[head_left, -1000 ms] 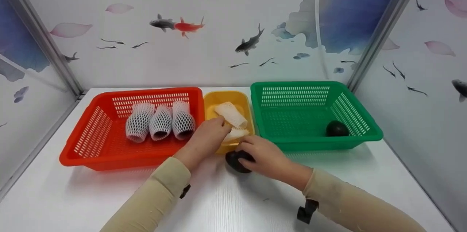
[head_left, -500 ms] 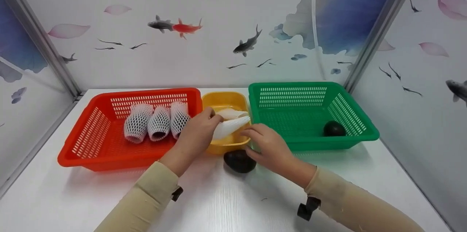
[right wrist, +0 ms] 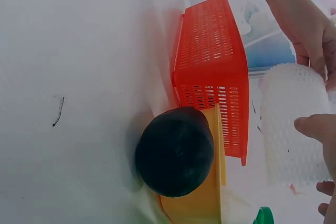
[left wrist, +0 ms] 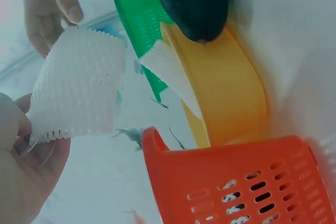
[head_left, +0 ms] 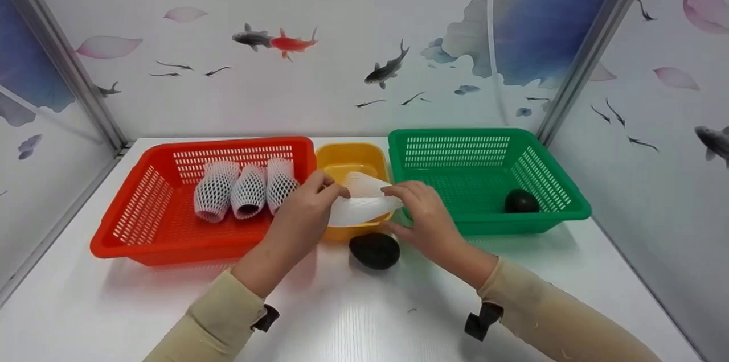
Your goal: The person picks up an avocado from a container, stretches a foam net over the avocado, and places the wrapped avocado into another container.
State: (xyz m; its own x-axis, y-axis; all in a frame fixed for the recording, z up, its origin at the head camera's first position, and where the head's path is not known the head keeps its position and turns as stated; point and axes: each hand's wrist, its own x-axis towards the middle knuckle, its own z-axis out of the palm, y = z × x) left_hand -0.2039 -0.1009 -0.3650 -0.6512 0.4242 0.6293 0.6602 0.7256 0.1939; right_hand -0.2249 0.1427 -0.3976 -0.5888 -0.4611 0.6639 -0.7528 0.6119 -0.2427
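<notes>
In the head view my left hand pinches one end of a white foam fruit net, held flattened above the yellow basket. My right hand has its fingers at the net's other end; the left wrist view shows that net end between the right thumb and fingers. A second foam net lies in the yellow basket, partly hidden. On the table in front of this basket rests a dark avocado, touched by neither hand.
To the left, a red basket holds three dark fruits in foam nets. A green basket on the right holds one avocado. Printed wall panels stand behind and at both sides of the white table.
My left hand has lifted a foam net out of the yellow basket. My right hand has let go of the avocado and moved to the net's free end.
</notes>
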